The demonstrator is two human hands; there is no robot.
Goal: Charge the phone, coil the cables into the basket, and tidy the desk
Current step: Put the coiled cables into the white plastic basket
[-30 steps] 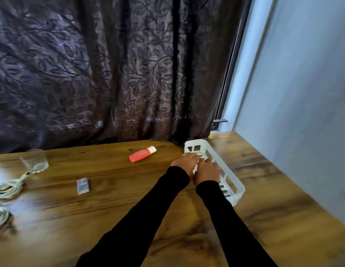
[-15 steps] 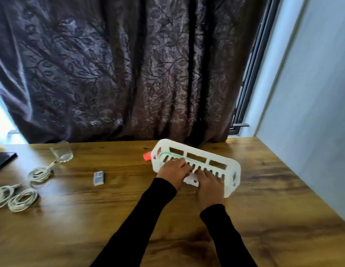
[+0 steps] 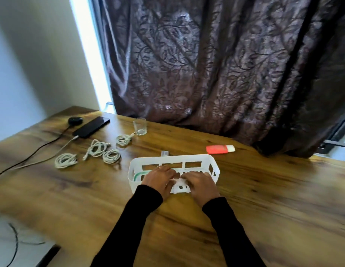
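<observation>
A white slotted plastic basket [image 3: 193,158] sits mid-desk, long side toward me. My left hand [image 3: 158,179] and my right hand [image 3: 200,185] both grip its near wall, fingers curled over the rim. Left of the basket lie several coiled white cables [image 3: 111,156], another coil [image 3: 65,160] and one [image 3: 124,139] beside a glass. A black phone [image 3: 90,127] lies flat at the far left with a cable plugged into its near end.
A clear glass [image 3: 140,126] stands near the curtain. A red and white tube [image 3: 220,149] lies at the back right. A small grey block [image 3: 165,153] sits behind the basket. A black round puck [image 3: 75,120] with a dark cord sits by the phone. A dark curtain hangs behind the desk.
The basket has been dragged from the right rear corner toward the desk's middle and turned long side toward me. My view has swung left, bringing the phone and cables into sight.
</observation>
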